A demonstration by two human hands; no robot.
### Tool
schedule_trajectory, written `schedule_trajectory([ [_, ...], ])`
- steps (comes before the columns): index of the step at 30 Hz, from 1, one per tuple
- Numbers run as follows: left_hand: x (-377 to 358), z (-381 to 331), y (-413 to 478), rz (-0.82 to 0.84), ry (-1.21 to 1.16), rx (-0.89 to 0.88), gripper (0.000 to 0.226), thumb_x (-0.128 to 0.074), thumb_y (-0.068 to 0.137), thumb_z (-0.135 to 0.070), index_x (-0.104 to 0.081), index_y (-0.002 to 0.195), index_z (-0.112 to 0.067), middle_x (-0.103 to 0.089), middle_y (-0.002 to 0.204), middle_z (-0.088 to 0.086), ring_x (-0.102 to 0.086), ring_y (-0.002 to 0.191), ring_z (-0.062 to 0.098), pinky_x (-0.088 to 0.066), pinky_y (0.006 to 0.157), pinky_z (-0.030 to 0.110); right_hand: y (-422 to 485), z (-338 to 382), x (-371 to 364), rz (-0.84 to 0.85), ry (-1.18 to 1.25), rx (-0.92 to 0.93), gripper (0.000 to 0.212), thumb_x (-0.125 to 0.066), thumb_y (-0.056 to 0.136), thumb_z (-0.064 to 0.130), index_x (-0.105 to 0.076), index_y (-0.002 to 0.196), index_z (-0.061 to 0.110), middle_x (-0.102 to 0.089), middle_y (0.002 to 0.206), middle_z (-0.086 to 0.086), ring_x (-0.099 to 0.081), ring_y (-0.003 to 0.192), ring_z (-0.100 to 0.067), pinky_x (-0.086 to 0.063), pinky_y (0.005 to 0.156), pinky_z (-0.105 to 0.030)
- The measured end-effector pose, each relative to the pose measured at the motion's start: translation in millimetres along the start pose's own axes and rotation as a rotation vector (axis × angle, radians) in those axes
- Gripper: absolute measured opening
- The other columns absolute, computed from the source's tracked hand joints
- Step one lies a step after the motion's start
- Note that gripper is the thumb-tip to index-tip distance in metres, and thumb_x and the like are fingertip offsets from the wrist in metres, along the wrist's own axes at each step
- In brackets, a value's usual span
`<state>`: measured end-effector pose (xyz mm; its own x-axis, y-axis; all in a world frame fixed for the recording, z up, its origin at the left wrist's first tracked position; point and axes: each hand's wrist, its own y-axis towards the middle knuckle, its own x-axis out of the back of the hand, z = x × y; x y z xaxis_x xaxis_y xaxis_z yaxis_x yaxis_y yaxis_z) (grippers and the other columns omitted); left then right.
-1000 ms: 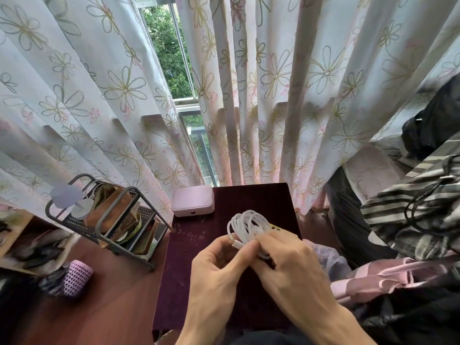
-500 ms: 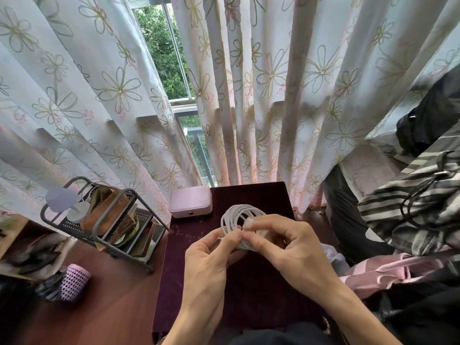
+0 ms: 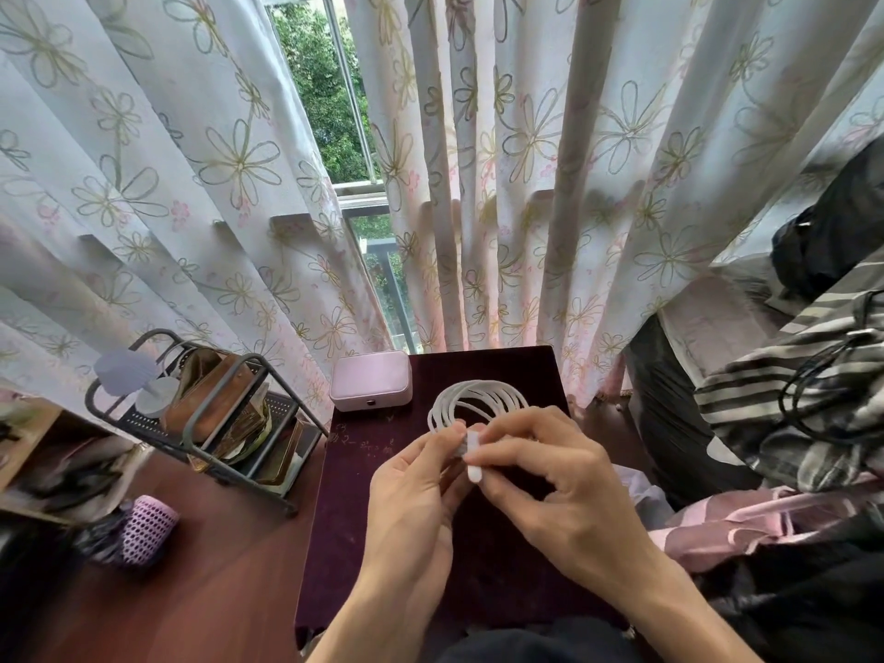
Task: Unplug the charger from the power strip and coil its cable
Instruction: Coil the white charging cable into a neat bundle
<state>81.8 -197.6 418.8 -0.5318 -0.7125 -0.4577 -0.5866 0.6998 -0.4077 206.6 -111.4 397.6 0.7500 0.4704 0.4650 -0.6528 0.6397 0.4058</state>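
Observation:
A white charger cable [image 3: 478, 397] is wound into several round loops above a dark purple table [image 3: 502, 375]. My left hand [image 3: 411, 495] pinches the near side of the coil with thumb and fingers. My right hand [image 3: 569, 490] pinches the same spot from the right, holding a small white end piece [image 3: 473, 454] of the cable between thumb and forefinger. The far half of the coil sticks out beyond my fingers. No power strip shows in the view.
A pink box [image 3: 370, 381] sits at the table's far left corner. A grey wire rack [image 3: 210, 404] with bags stands left of the table, with a purple mesh cup [image 3: 146, 528] on the floor. Flowered curtains [image 3: 550, 184] hang behind. Striped and pink bedding [image 3: 789, 423] lies at right.
Both hands have lifted the coil slightly away from me, and the loops have spread wider. The right fingers now pinch a white end piece at the coil's near side.

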Motion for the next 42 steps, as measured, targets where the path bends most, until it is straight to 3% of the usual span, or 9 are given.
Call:
schedule_trajectory([
  [4,-4.7,-4.0,-3.5,0.004,-0.095,0.060,0.016,-0.077,0.078,-0.016,-0.082,0.088,-0.004,-0.079,0.097,0.021,-0.076,0.081,0.020,-0.061,0.067,0.024,-1.2,-8.1,3.4,-0.055,-0.316,0.218,0.014,-0.078,0.093,0.033,-0.087,0.103,0.031,-0.068,0.119,0.001,-0.057,0.102,-0.019,-0.052,0.080,-0.044],
  [7,-5.1,-8.8,-4.9,0.035,-0.086,0.052,0.015,-0.079,0.077,-0.019,-0.082,0.087,-0.008,-0.078,0.089,0.014,-0.075,0.078,0.018,-0.061,0.069,0.026,0.4,-9.9,9.0,-0.082,-0.391,0.342,0.015,-0.076,0.096,0.034,-0.086,0.107,0.031,-0.066,0.128,0.001,-0.056,0.111,-0.020,-0.045,0.086,-0.038],
  [16,-4.5,-18.2,-11.5,0.045,-0.083,-0.016,0.018,-0.077,0.082,-0.020,-0.080,0.090,-0.004,-0.077,0.093,0.018,-0.074,0.080,0.018,-0.060,0.069,0.023,6.4,-0.1,13.0,-0.055,-0.326,0.337,0.021,-0.073,0.098,0.042,-0.086,0.111,0.032,-0.071,0.127,0.005,-0.054,0.110,-0.012,-0.043,0.089,-0.035],
  [25,-3.9,-17.8,-21.0,0.057,0.013,-0.019,0.012,-0.075,0.080,-0.026,-0.083,0.082,-0.016,-0.080,0.096,0.012,-0.075,0.094,0.017,-0.050,0.097,0.036,13.7,-6.7,10.2,-0.151,-0.336,0.414,0.014,-0.080,0.095,0.034,-0.087,0.094,0.023,-0.074,0.113,0.009,-0.055,0.095,-0.008,-0.041,0.082,-0.032],
  [29,-4.3,-13.1,-26.7,0.045,0.097,-0.020,0.012,-0.074,0.084,-0.029,-0.081,0.080,-0.020,-0.078,0.088,0.001,-0.071,0.089,0.007,-0.046,0.101,0.041,14.4,-3.4,9.9,-0.232,-0.342,0.460,0.034,-0.084,0.093,0.032,-0.073,0.067,0.013,-0.079,0.095,0.004,-0.058,0.083,-0.012,-0.045,0.072,-0.037],
  [30,-4.4,-11.7,-27.2,0.029,0.109,-0.018,0.012,-0.073,0.085,-0.028,-0.080,0.080,-0.020,-0.078,0.088,0.000,-0.070,0.088,0.007,-0.046,0.102,0.041,14.2,-2.9,9.9,-0.240,-0.337,0.461,0.035,-0.084,0.092,0.033,-0.069,0.068,0.013,-0.080,0.091,0.005,-0.059,0.081,-0.012,-0.046,0.071,-0.037],
  [34,-1.6,-6.6,-29.2,0.020,0.171,0.000,0.016,-0.070,0.087,-0.029,-0.080,0.083,-0.017,-0.079,0.091,0.001,-0.070,0.088,0.004,-0.045,0.100,0.041,9.8,-4.0,10.6,-0.176,-0.445,0.433,0.027,-0.084,0.089,0.041,-0.068,0.105,0.027,-0.079,0.091,0.013,-0.061,0.089,-0.011,-0.036,0.086,-0.033],
  [39,-1.6,-5.4,-22.8,-0.031,0.115,0.238,0.014,-0.075,0.080,-0.031,-0.082,0.080,-0.019,-0.077,0.088,0.000,-0.068,0.083,0.008,-0.048,0.082,0.034,5.5,-14.6,4.5,-0.093,-0.558,0.454,0.023,-0.076,0.094,0.036,-0.084,0.106,0.018,-0.079,0.096,0.012,-0.070,0.095,-0.018,-0.041,0.088,-0.046],
  [42,7.9,-3.0,-17.6,0.012,0.049,0.436,0.034,-0.075,0.077,-0.046,-0.081,0.094,-0.017,-0.076,0.095,0.001,-0.068,0.092,0.015,-0.046,0.084,0.030,3.2,-22.6,0.9,0.069,-0.484,0.257,0.030,-0.063,0.098,0.038,-0.078,0.110,0.014,-0.074,0.097,0.006,-0.064,0.095,-0.017,-0.049,0.087,-0.044],
])
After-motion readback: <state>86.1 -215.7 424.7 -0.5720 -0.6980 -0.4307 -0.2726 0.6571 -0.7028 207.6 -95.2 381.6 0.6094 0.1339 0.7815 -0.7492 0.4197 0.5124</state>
